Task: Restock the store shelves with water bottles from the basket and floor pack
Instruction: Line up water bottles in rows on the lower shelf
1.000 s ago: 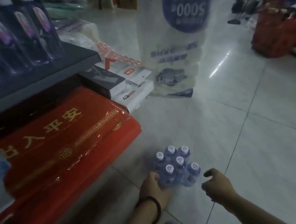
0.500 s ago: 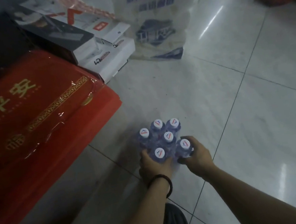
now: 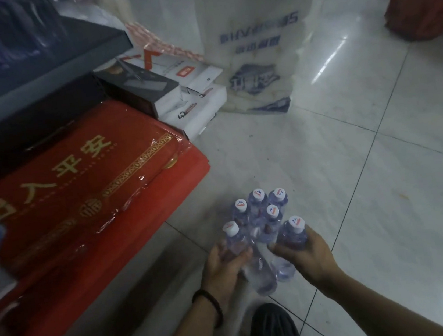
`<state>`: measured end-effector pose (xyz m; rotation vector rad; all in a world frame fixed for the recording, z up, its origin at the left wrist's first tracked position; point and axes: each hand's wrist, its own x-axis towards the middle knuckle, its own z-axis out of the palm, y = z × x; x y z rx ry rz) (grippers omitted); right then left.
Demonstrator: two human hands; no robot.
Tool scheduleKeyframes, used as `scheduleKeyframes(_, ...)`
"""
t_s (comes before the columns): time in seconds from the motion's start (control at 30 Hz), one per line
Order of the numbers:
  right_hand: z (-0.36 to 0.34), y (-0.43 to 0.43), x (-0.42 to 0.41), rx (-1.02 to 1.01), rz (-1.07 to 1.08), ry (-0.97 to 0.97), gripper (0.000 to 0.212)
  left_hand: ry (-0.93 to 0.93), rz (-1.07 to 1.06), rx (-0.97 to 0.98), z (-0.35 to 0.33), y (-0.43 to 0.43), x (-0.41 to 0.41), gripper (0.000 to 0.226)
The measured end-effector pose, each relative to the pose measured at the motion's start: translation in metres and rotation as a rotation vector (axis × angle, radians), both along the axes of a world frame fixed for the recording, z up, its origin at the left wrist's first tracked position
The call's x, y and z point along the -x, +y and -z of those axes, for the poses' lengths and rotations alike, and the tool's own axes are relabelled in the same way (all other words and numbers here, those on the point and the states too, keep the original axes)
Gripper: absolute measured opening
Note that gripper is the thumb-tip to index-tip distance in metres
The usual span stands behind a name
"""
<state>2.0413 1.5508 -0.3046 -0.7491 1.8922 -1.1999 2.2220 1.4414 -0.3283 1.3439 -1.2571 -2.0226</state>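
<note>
Looks like early days on this restock. Gripping one water bottle (image 3: 236, 243) in the left hand (image 3: 224, 263), with fingers curled round its body, and clasping a second bottle (image 3: 292, 236) the same way in the right hand (image 3: 308, 258). Holding both tilted, low over the tiled floor (image 3: 388, 202) (touching it or not, hard to call in this blur). Leaves four capped ones of the floor pack (image 3: 260, 207) standing just beyond both grips. Can't spot a basket anywhere. Can't make out any water on the dark shelf (image 3: 41, 70) either, well up and left of the left-hand grip. So, at a guess: carry, shelve, come back for the rest.
</note>
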Motion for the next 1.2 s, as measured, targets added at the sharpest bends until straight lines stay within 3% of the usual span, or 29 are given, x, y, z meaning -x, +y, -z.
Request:
scheduleKeyframes(0.17, -0.082, -0.024, -0.044, 0.158, -0.104, -0.201, 0.028, 0.304, 0.03, -0.084, -0.076, -0.002, -0.032, 0.054)
scheduleKeyframes(0.27, -0.134, -0.045, -0.073, 0.204, -0.271, -0.242, 0.026, 0.245, 0.065, 0.0, -0.125, -0.008, -0.063, 0.049)
scheduleKeyframes(0.33, -0.171, -0.058, -0.095, 0.226, -0.406, -0.309, 0.021, 0.206, 0.088, 0.136, -0.162, -0.012, -0.086, 0.045)
scheduleKeyframes(0.4, -0.206, -0.07, -0.12, 0.238, -0.515, -0.412, 0.029, 0.148, 0.071, 0.289, -0.197, -0.015, -0.113, 0.038)
scheduleKeyframes(0.5, -0.247, -0.089, -0.159, 0.242, -0.586, -0.5, 0.042, 0.1, -0.063, 0.44, -0.241, -0.027, -0.162, 0.067)
scheduleKeyframes(0.57, -0.272, -0.103, -0.187, 0.272, -0.692, -0.457, 0.045, 0.083, -0.108, 0.509, -0.273, -0.036, -0.196, 0.071)
scheduleKeyframes(0.67, -0.308, -0.12, -0.236, 0.347, -0.775, -0.246, 0.039, 0.125, -0.187, 0.556, -0.312, -0.049, -0.248, 0.064)
scheduleKeyframes(0.8, -0.321, -0.152, -0.307, 0.427, -0.579, -0.154, 0.051, 0.136, -0.324, 0.658, -0.343, -0.068, -0.312, 0.038)
scheduleKeyframes(0.9, -0.329, -0.179, -0.359, 0.481, -0.52, -0.054, 0.051, 0.072, -0.473, 0.756, -0.354, -0.082, -0.351, 0.035)
scheduleKeyframes(1.07, -0.351, -0.221, -0.428, 0.485, -0.622, 0.068, 0.04, -0.111, -0.706, 0.96, -0.365, -0.101, -0.411, 0.03)
scheduleKeyframes(1.2, -0.356, -0.256, -0.472, 0.5, -0.663, 0.157, 0.046, -0.207, -0.916, 1.002, -0.366, -0.118, -0.445, 0.036)
